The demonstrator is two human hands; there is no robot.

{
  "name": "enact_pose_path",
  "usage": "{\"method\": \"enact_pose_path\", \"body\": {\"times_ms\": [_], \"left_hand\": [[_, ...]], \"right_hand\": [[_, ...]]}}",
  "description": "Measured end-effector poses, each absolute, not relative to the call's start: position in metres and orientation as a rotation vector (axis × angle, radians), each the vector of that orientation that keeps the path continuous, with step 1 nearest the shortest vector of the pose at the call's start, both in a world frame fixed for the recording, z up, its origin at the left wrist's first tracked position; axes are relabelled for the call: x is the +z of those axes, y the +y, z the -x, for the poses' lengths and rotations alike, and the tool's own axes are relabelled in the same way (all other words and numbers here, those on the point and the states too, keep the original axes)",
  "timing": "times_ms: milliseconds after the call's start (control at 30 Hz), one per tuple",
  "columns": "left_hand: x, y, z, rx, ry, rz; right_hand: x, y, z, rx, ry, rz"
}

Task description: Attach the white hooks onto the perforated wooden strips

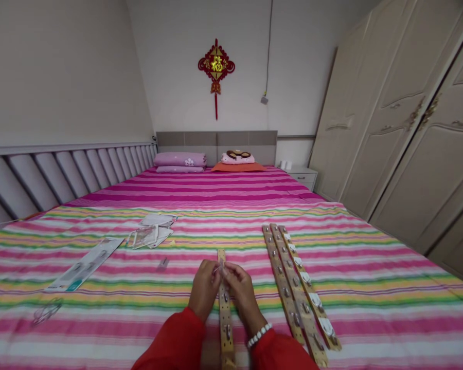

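A narrow wooden strip (226, 308) with holes and metal hooks along it lies lengthwise on the striped bed cover in front of me. Over its far part, my left hand (205, 287) and my right hand (241, 291) meet, thumbs and fingertips pinched together. Between the fingertips is a small, shiny, see-through piece, mostly hidden, so its kind is unclear. A small clear piece with a metal hook (162, 263) rests on the cover to the left. Beyond it is a long clear package (85, 264) with several hooks inside.
Several finished-looking wooden strips with hooks (287, 290) lie at the right, one bearing white pieces (305, 278). Flat packets (152, 231) are piled at the back left. A tangle of thin clear bands (47, 310) lies at the left. A bed rail (67, 172) borders the left side.
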State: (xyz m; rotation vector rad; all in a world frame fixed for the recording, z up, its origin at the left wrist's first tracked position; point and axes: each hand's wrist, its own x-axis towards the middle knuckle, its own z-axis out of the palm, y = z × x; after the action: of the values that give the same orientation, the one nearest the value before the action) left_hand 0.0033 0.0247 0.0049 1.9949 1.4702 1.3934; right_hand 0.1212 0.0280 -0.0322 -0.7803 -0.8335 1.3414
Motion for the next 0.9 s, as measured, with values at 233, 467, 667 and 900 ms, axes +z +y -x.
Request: {"method": "enact_pose_path", "body": {"times_ms": [233,467,667,900], "left_hand": [[0.002,0.025,-0.006,1.348,1.375,-1.863],[0.002,0.034,-0.006,1.316,1.131,-1.325],[-0.007,0.043,0.000,1.412,1.176,-1.158],[-0.008,0.050,0.004,1.485,1.254,-1.437]], "right_hand": [[-0.033,0.033,-0.123,1.337,-0.807,0.810],[-0.027,0.040,-0.123,1.269,-0.791,0.838],[-0.016,0.046,-0.124,1.237,-0.778,0.858],[-0.016,0.048,-0.126,1.230,-0.819,0.886]]}}
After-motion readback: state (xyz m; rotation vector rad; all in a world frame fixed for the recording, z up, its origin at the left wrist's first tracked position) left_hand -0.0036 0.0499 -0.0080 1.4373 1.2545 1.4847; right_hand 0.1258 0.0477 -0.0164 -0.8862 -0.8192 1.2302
